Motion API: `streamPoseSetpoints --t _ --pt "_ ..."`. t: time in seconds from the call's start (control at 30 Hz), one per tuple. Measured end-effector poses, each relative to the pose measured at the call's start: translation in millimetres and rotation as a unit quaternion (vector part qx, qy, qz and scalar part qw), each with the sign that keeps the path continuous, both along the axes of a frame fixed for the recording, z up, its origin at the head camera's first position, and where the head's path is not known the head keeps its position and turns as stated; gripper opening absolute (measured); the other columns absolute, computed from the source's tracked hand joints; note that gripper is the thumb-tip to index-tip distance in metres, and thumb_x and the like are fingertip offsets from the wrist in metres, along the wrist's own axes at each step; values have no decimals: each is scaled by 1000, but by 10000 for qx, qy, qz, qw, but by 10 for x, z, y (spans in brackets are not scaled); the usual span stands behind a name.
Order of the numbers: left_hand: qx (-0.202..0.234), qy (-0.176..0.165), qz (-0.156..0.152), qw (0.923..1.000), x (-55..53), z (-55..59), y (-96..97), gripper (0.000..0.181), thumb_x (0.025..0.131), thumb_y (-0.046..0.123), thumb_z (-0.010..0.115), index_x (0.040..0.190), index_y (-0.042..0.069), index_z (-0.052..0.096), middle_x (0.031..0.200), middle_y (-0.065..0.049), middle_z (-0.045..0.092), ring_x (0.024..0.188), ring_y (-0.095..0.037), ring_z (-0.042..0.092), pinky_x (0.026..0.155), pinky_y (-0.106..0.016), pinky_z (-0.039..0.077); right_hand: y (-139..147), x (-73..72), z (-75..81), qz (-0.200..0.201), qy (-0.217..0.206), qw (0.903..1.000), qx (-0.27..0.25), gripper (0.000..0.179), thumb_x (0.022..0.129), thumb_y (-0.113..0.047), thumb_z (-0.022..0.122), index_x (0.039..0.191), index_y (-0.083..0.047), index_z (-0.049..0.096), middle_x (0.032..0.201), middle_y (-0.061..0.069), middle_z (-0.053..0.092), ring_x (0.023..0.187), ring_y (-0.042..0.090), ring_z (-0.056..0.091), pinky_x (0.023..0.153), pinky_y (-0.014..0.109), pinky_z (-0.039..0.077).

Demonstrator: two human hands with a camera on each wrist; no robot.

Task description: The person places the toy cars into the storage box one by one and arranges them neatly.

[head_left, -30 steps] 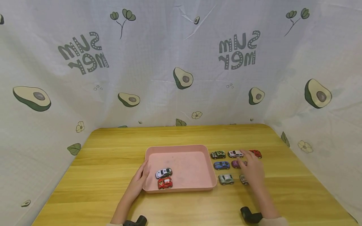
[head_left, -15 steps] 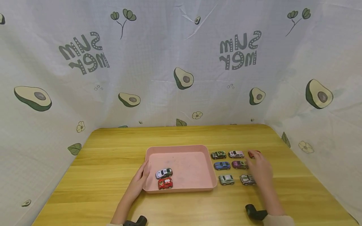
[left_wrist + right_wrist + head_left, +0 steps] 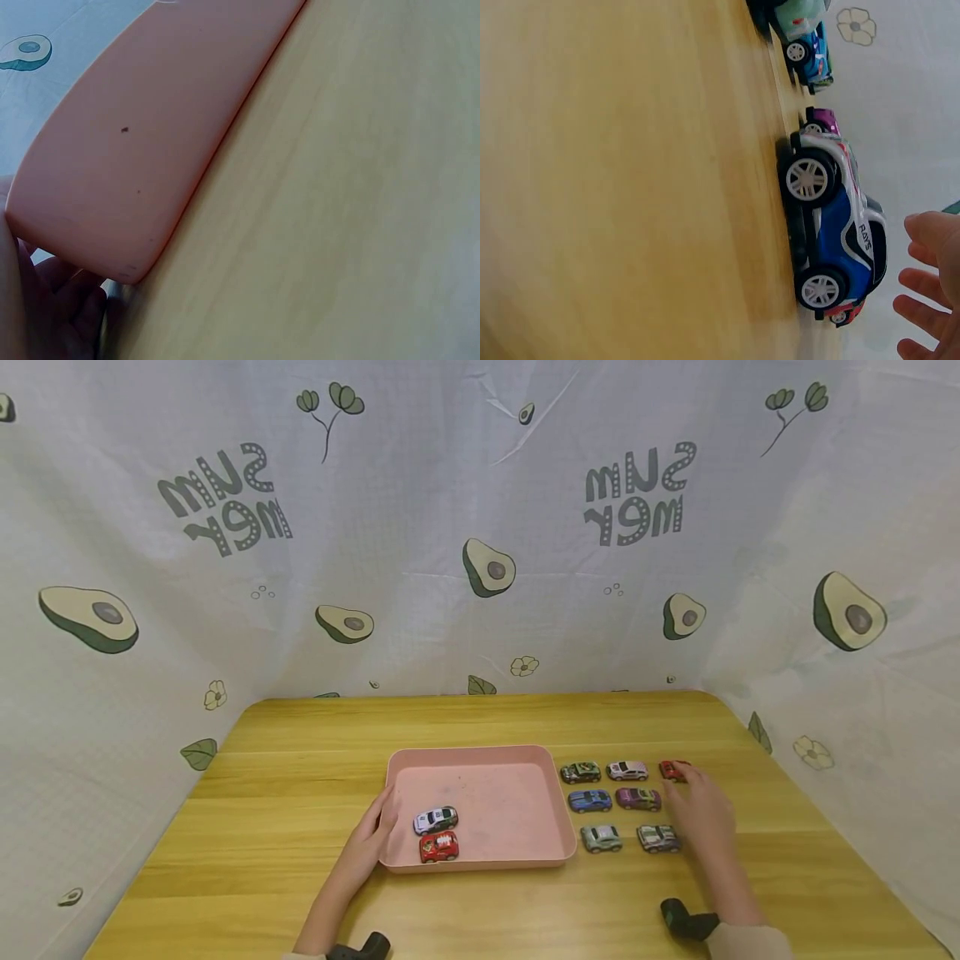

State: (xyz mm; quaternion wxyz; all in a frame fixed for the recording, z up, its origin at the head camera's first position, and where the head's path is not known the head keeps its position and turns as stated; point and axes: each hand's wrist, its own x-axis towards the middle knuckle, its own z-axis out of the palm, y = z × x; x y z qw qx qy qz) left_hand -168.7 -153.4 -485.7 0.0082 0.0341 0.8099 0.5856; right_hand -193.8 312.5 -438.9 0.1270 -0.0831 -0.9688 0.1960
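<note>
While the head view shows the silver car (image 3: 832, 225) small and from above, the right wrist view gives me its side, blue and white with RAYS lettering; likewise, a dark speck on the pink tray (image 3: 502, 810) shows only in the left wrist view. My left hand (image 3: 369, 837) grips that tray at nine o'clock, thumb over the rim, fingers curled outside. My right hand (image 3: 701, 817) is loosely spread beside the red car (image 3: 671, 770) at the tray's two o'clock; whether a fingertip touches it, I can't quite tell. A second ago that hand overlapped the purple car (image 3: 637, 799), now uncovered at the red one's seven o'clock. Beneath lies a yellow wood-grained table (image 3: 300, 785); at twelve o'clock hangs a pale cloth (image 3: 412, 527) printed with avocados.
</note>
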Motion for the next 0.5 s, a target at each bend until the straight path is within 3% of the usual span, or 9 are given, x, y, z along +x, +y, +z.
streamPoseSetpoints --t 0.33,0.5 --pt "80 -95 23 9999 8 3 -6 53 96 33 42 144 15 27 150 -15 22 139 -35 16 112 -54 14 128 -23 -84 -17 -41 9999 -101 46 94 -26 45 131 2 42 129 35 39 115 53 37 91 68 30" --pt "59 23 20 10000 0 -2 -4 52 96 32 42 143 14 27 150 -17 22 138 -37 17 111 -55 15 182 -37 -133 61 3 9999 -122 47 94 -26 44 132 2 40 129 35 37 115 53 36 90 69 28"
